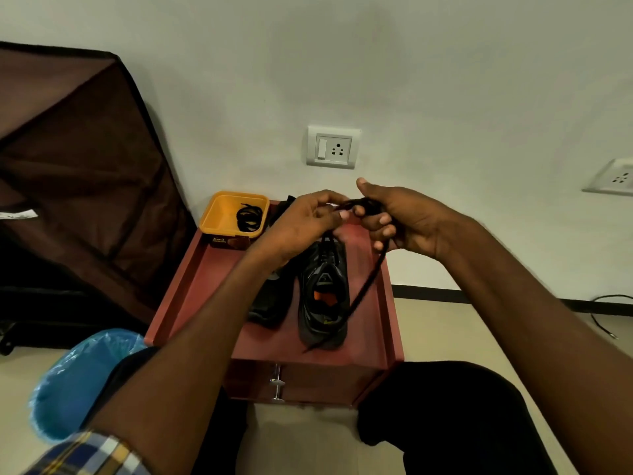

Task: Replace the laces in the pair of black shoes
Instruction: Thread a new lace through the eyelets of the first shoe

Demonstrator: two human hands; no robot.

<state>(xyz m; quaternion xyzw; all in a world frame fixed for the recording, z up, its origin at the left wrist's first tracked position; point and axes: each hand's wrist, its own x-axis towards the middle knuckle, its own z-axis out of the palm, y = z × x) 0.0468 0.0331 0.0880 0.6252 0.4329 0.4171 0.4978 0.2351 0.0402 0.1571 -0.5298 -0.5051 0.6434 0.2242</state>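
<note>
2 shoes (pixel 322 296), 1 tub (pixel 219 214), 2 hands (pixel 301 221).

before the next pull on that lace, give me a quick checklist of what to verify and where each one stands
1. Both hands on the lace: ok. The left hand pinches the black lace and the right hand has its fingers curled round it.
2. Lace still threaded in the right-side shoe: ok, it runs up from the upper eyelets.
3. Free end clear: ok, the tail hangs past the shoe's heel over the red cabinet.
4. Spare laces ready: ok, coiled in the yellow tub.
5. Other shoe unlaced: cannot tell, the left forearm covers it.
6. Lace free of knots inside the grip: cannot tell.
</note>
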